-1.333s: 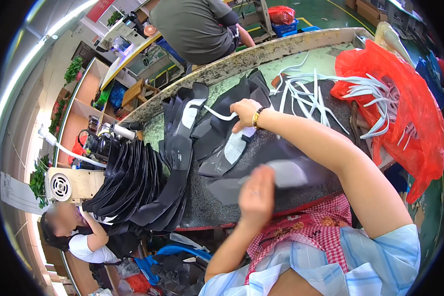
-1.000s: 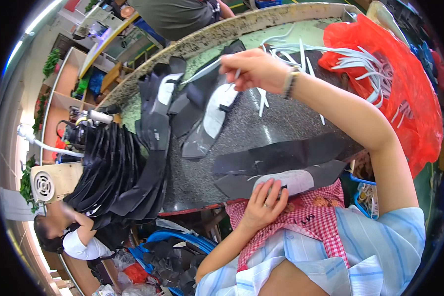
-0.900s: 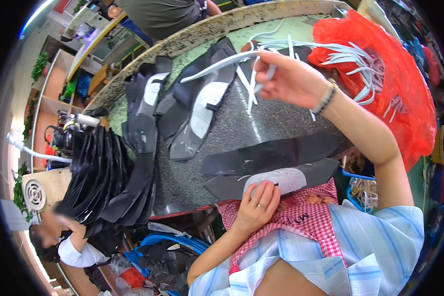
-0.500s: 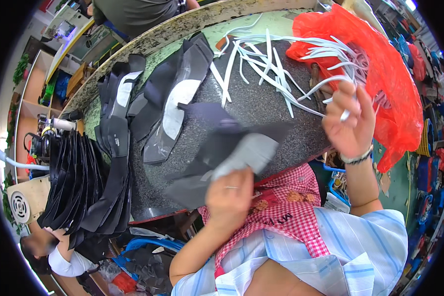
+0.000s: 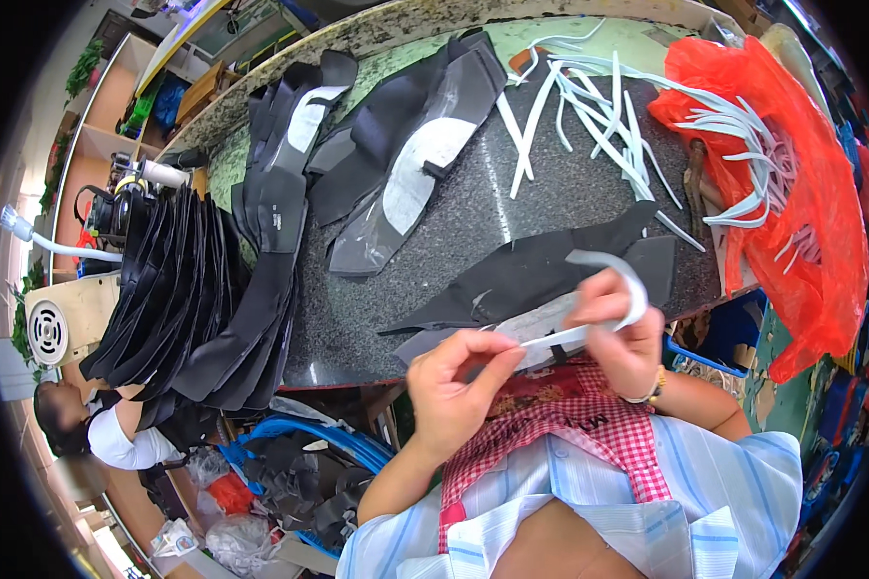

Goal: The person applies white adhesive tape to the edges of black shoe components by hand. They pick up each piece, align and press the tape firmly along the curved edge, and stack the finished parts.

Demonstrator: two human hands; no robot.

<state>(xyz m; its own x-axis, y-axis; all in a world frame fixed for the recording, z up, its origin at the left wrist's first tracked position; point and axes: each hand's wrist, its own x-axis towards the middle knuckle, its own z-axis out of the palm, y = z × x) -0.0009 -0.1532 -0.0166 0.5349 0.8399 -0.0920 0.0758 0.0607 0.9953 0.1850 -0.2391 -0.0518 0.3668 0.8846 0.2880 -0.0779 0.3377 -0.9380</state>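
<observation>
Pale blue-white, narrow as ribbon, the pale strip is up off the worktop and strung between two hands! The left hand has thumb and forefinger pinched on one end, tips pointing right; the right hand grips it further along, fingers curled round, and past that grip the free tail hooks up and back to the left. Between the hands it runs nearly level, climbing slightly rightward, and look what lies just beyond: the grey panel, its long axis slanting up the same way, almost parallel. The right hand is nearer its right end, hiding part of the chalky patch; whether strip and panel touch, I cannot tell.

Just behind lies a matt black panel, long, flat, tapering to a point at the left. Farther off, a patched panel shows its smooth white oblong on dark, sheet-like stuff. The worktop is speckled, glossy where light streaks it. Up to the right, loose strips crisscross like noodles, the crinkled red bag spills more, and far left a fanned stack of thin black pieces packs in tight
</observation>
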